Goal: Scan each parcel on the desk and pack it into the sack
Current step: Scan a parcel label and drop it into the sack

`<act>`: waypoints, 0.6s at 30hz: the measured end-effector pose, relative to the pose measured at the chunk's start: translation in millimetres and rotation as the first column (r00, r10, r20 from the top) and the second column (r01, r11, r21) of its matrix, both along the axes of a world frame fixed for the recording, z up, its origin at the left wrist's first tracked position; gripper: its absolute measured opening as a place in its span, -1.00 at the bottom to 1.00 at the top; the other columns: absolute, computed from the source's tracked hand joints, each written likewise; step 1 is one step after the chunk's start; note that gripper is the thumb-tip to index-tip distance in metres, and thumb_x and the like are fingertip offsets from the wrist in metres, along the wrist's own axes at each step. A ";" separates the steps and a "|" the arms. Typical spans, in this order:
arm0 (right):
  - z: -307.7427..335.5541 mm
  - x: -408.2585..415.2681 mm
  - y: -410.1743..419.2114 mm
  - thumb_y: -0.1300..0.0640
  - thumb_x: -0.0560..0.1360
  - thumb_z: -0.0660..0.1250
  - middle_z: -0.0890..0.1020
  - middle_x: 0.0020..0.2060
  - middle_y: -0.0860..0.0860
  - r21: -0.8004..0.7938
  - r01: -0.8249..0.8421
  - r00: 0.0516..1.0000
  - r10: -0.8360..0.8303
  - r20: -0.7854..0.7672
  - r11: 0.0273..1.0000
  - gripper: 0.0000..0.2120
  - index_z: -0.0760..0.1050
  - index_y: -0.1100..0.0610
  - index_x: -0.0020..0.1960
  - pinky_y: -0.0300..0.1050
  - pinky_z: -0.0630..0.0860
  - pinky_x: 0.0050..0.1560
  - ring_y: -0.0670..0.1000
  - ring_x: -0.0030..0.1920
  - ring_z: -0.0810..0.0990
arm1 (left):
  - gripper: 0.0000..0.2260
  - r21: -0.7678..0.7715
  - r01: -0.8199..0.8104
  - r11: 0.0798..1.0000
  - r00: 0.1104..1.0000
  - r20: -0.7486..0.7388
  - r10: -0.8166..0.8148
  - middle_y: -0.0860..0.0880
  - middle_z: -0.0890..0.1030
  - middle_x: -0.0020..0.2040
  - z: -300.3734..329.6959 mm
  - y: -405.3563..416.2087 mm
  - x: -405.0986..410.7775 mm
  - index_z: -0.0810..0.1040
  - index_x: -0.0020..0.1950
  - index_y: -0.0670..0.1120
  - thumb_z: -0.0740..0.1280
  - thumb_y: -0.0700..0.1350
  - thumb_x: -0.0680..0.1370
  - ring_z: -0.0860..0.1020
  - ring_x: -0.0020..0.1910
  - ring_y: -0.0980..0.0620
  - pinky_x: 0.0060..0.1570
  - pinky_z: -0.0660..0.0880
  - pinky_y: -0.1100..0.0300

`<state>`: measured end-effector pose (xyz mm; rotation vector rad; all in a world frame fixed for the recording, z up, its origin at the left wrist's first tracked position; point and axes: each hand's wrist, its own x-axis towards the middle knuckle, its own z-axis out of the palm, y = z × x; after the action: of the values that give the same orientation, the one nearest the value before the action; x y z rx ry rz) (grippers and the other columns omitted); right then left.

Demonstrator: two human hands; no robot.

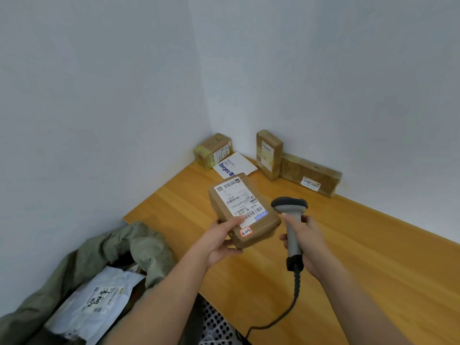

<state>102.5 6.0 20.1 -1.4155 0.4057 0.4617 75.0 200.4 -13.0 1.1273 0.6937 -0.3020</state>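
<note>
My left hand (221, 241) grips a brown cardboard parcel (261, 224) by its near end and holds it above the wooden desk (361, 257), white shipping label up. My right hand (307, 241) grips the handle of a grey barcode scanner (290, 207), whose dark head sits just right of the parcel and faces the label. The olive green sack (129, 247) lies open on the floor left of the desk, with a white mailer bag (99, 300) inside.
At the desk's far corner by the wall are a small brown box (211, 150), a white envelope (235, 165), an upright brown box (268, 155) and a long flat brown box (311, 176). The scanner's cable (286, 314) trails off the near desk edge.
</note>
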 end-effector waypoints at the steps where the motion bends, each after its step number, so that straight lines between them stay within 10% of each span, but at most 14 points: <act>1: 4.2 3.7 -6.7 -0.02 0.54 0.39 0.59 -0.07 0.20 -0.005 -0.011 1.000 0.011 -0.007 1.000 -0.60 0.34 0.10 0.28 -0.06 0.52 -0.29 0.08 -0.25 0.59 | -0.34 0.025 -0.016 1.000 1.000 -0.009 0.016 -0.15 0.61 0.16 0.5 -1.2 0.9 0.39 0.36 -0.11 0.55 -0.04 0.34 0.58 0.12 -0.21 0.02 0.55 -0.22; 18: 100.2 17.7 -36.3 0.01 0.62 0.26 0.61 -0.09 0.18 0.003 -0.403 0.887 0.390 0.247 0.915 -0.73 0.53 0.19 0.17 -0.18 0.56 -0.28 -0.07 -0.34 0.62 | -0.43 0.260 -0.244 0.934 0.959 -0.080 0.273 -0.06 0.61 0.01 11.7 13.1 -7.0 0.38 0.38 -0.11 0.49 -0.02 0.44 0.58 -0.05 -0.11 0.16 0.49 -0.22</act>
<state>120.2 -30.3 120.2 -1.4839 -0.1013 0.6165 68.0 213.5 -1.3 1.2448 0.9939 -0.0547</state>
